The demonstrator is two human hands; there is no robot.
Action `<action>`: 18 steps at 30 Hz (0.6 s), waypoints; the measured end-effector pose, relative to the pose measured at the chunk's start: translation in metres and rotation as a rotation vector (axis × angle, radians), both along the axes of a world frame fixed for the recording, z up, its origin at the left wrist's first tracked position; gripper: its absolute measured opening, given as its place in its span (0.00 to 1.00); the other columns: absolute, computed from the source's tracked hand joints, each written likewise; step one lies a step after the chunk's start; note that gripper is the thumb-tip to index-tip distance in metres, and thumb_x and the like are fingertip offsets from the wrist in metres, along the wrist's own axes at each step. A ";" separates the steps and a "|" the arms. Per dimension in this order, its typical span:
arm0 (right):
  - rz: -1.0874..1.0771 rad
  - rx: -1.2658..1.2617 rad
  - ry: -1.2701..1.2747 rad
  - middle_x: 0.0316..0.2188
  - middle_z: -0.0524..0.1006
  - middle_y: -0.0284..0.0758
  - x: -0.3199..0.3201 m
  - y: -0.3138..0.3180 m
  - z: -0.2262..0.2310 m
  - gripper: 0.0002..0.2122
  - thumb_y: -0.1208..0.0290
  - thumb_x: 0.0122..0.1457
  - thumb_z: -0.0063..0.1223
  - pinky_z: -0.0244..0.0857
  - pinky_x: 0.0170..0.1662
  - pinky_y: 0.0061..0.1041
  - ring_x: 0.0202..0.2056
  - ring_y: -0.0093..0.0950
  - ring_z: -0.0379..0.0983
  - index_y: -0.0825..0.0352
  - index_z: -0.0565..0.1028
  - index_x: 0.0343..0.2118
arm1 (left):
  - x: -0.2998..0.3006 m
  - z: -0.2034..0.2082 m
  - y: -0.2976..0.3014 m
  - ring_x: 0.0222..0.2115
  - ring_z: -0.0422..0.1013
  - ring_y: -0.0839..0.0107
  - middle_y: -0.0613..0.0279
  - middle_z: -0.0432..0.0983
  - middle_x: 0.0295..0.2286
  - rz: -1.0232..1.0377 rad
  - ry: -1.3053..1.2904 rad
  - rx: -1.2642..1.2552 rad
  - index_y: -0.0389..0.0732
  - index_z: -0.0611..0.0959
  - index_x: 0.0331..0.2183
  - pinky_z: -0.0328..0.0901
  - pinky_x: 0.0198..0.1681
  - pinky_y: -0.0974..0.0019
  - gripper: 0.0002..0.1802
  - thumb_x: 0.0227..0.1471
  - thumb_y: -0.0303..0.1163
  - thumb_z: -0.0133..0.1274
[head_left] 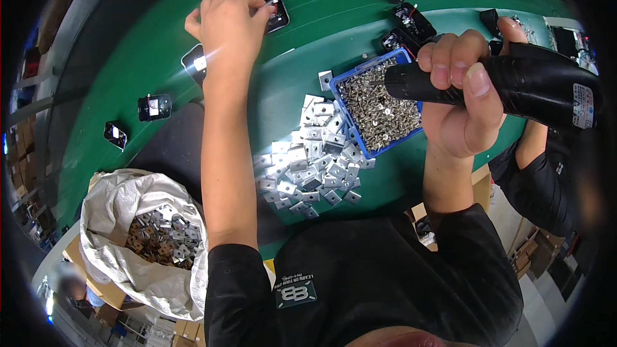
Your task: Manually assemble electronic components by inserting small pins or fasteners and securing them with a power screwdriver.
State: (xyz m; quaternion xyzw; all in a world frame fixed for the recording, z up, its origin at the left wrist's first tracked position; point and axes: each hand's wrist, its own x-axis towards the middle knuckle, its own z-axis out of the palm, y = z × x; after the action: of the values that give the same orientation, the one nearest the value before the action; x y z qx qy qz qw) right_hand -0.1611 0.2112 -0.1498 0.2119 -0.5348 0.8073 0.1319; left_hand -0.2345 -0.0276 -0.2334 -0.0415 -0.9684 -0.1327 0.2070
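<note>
In my right hand (472, 99) is a black electric screwdriver (540, 80), with my fingers wrapped round its body. Its front end points left over a blue bin (368, 149) full of small silver screws (369, 106). My left hand (226, 18) reaches far forward with its fingers bent and drawn together. Those fingertips are at an open black plastic housing (280, 20) with a red wire inside; anything pinched between them is too small to make out. Beside the bin lies a loose heap of square silver metal plates (312, 167), each with a hole.
Several more black housings (154, 108) lie along the green belt (160, 45), left and far right. A white woven sack (106, 244) of metal plates (164, 238) stands at my lower left. At the right edge is another person's dark sleeve (536, 186).
</note>
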 end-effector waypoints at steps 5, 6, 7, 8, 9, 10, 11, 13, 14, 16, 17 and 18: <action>-0.142 -0.037 -0.004 0.20 0.72 0.39 -0.001 -0.004 0.002 0.28 0.74 0.49 0.57 0.64 0.27 0.24 0.20 0.25 0.67 0.72 0.61 0.53 | -0.008 0.006 -0.001 0.40 0.74 0.62 0.63 0.79 0.37 0.085 -0.194 0.106 0.50 0.83 0.38 0.53 0.51 0.52 0.17 0.42 0.42 0.62; -0.140 -0.038 0.000 0.20 0.72 0.39 0.000 -0.005 0.002 0.28 0.74 0.49 0.57 0.64 0.27 0.24 0.20 0.25 0.67 0.72 0.61 0.53 | -0.009 0.006 -0.004 0.39 0.75 0.62 0.62 0.80 0.36 0.076 -0.218 0.109 0.49 0.83 0.40 0.56 0.50 0.54 0.19 0.42 0.42 0.62; -0.134 -0.047 -0.009 0.20 0.71 0.39 0.000 -0.005 0.002 0.28 0.74 0.49 0.57 0.64 0.28 0.24 0.21 0.25 0.67 0.72 0.61 0.53 | -0.011 0.009 -0.005 0.39 0.75 0.62 0.62 0.80 0.36 0.075 -0.216 0.113 0.49 0.83 0.40 0.56 0.50 0.54 0.19 0.42 0.42 0.62; -0.126 -0.057 -0.018 0.19 0.71 0.38 0.001 -0.005 0.002 0.28 0.74 0.49 0.57 0.65 0.28 0.24 0.21 0.25 0.67 0.72 0.61 0.53 | -0.012 0.015 -0.007 0.38 0.75 0.62 0.61 0.80 0.35 0.067 -0.300 0.132 0.48 0.83 0.39 0.59 0.48 0.57 0.18 0.43 0.42 0.61; -0.122 -0.055 -0.017 0.19 0.71 0.38 0.003 -0.005 0.003 0.28 0.74 0.49 0.57 0.65 0.28 0.24 0.21 0.25 0.67 0.72 0.61 0.53 | -0.012 0.019 -0.010 0.38 0.76 0.62 0.59 0.80 0.34 0.062 -0.384 0.150 0.47 0.83 0.38 0.63 0.45 0.60 0.18 0.44 0.42 0.60; -0.125 -0.047 -0.014 0.20 0.71 0.38 0.003 -0.003 0.004 0.28 0.74 0.49 0.56 0.65 0.29 0.25 0.21 0.25 0.67 0.72 0.60 0.54 | -0.007 0.022 -0.012 0.35 0.76 0.61 0.58 0.80 0.32 0.007 -0.298 0.142 0.45 0.83 0.36 0.67 0.40 0.63 0.16 0.45 0.41 0.59; -0.125 -0.039 -0.012 0.20 0.71 0.38 0.004 -0.003 0.004 0.28 0.74 0.49 0.55 0.66 0.30 0.26 0.21 0.25 0.67 0.72 0.59 0.54 | 0.000 0.024 -0.013 0.35 0.76 0.61 0.58 0.80 0.32 0.009 -0.296 0.145 0.45 0.83 0.36 0.67 0.40 0.63 0.16 0.45 0.41 0.59; -0.101 -0.070 0.011 0.20 0.70 0.38 0.002 -0.002 0.006 0.28 0.75 0.50 0.54 0.66 0.31 0.27 0.22 0.26 0.67 0.73 0.58 0.54 | 0.024 0.032 -0.013 0.36 0.74 0.59 0.60 0.80 0.31 -0.038 -0.238 0.261 0.46 0.83 0.34 0.58 0.45 0.55 0.13 0.43 0.38 0.59; -0.077 -0.104 0.033 0.21 0.70 0.38 0.002 -0.002 0.007 0.28 0.75 0.50 0.52 0.66 0.32 0.29 0.23 0.26 0.67 0.73 0.57 0.55 | 0.041 0.039 -0.011 0.36 0.74 0.59 0.60 0.80 0.31 -0.034 -0.246 0.269 0.46 0.83 0.34 0.58 0.45 0.55 0.13 0.43 0.38 0.59; -0.036 -0.040 0.030 0.24 0.67 0.34 0.006 0.003 0.009 0.26 0.73 0.53 0.48 0.62 0.36 0.30 0.26 0.24 0.64 0.66 0.58 0.56 | 0.073 0.051 -0.003 0.36 0.73 0.59 0.59 0.79 0.30 -0.037 -0.178 0.226 0.46 0.83 0.33 0.58 0.44 0.56 0.10 0.44 0.35 0.59; 0.006 0.013 0.034 0.26 0.65 0.29 0.007 0.005 0.011 0.23 0.71 0.56 0.44 0.57 0.40 0.30 0.29 0.22 0.60 0.59 0.59 0.57 | 0.086 0.051 -0.002 0.36 0.73 0.59 0.59 0.79 0.30 -0.029 -0.182 0.234 0.46 0.83 0.33 0.58 0.44 0.56 0.10 0.44 0.35 0.59; 0.010 0.014 0.036 0.26 0.64 0.28 0.007 0.006 0.011 0.23 0.71 0.57 0.44 0.56 0.40 0.30 0.29 0.22 0.60 0.58 0.60 0.57 | 0.098 0.048 -0.001 0.35 0.74 0.59 0.59 0.79 0.30 -0.044 -0.225 0.151 0.44 0.83 0.33 0.62 0.41 0.58 0.11 0.43 0.35 0.60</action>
State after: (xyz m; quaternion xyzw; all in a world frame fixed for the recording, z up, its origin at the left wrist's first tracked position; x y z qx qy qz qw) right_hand -0.1540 0.2177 -0.1388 0.2299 -0.5369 0.8002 0.1360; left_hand -0.1364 -0.0282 -0.1852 -0.0321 -0.9716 -0.2138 0.0966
